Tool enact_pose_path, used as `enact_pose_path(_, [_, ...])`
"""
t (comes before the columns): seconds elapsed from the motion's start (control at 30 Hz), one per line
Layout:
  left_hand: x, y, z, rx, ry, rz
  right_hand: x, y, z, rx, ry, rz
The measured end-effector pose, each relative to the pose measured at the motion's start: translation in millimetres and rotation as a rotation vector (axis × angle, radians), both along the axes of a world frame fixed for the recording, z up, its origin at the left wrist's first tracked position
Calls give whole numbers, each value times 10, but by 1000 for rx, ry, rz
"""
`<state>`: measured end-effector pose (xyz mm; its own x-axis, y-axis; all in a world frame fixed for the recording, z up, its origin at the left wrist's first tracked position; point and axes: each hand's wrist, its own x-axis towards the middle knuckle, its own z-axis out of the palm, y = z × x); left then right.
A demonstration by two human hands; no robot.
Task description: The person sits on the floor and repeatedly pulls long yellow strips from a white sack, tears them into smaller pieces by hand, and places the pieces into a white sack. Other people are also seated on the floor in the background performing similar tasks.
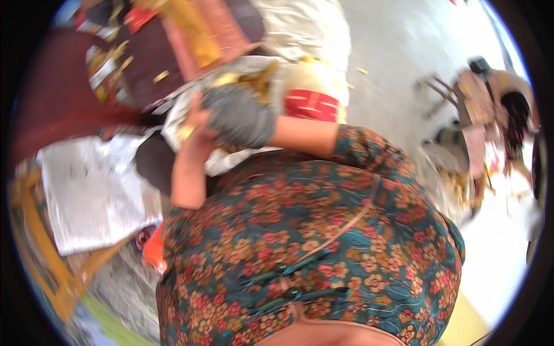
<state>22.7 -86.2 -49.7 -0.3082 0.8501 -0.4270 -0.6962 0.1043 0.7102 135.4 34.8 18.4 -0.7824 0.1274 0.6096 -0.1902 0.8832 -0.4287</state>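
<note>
My left hand (199,128) is bare, and its fingers point upward, smeared by motion. Right against it is my right hand (239,115) in a grey knit glove, crossing over from the right. The glove hides my right fingers, so I cannot make out what either hand holds. Both hands are above a white sack (216,166) spread at my lap. Yellowish-brown pieces (259,81) lie in the sack just beyond the glove. A small yellow bit (185,132) shows beside my left hand.
A cream container with a red band (311,92) stands right of the sack. Beyond lie a dark red surface (138,81) with yellow scraps and a pink strip (190,49). A white sheet covers a wooden frame (75,282) at left. Another person (490,98) sits at far right.
</note>
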Motion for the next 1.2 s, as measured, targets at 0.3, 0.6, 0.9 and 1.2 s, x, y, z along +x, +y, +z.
enact_pose_path(0.3, [231,193,597,185,-84,-128,65,-81,-70,-872,-88,2])
enact_pose_path(0.6, [201,144,822,-90,1303,-108,27,55,121,-453,-4,-63])
enact_pose_path(0.9, [217,214,951,302,1895,438,-41,-6,268,-1645,-142,224])
enact_pose_path(1.2, [110,86,871,271,1097,180,222,7,609,-224,-270,-39])
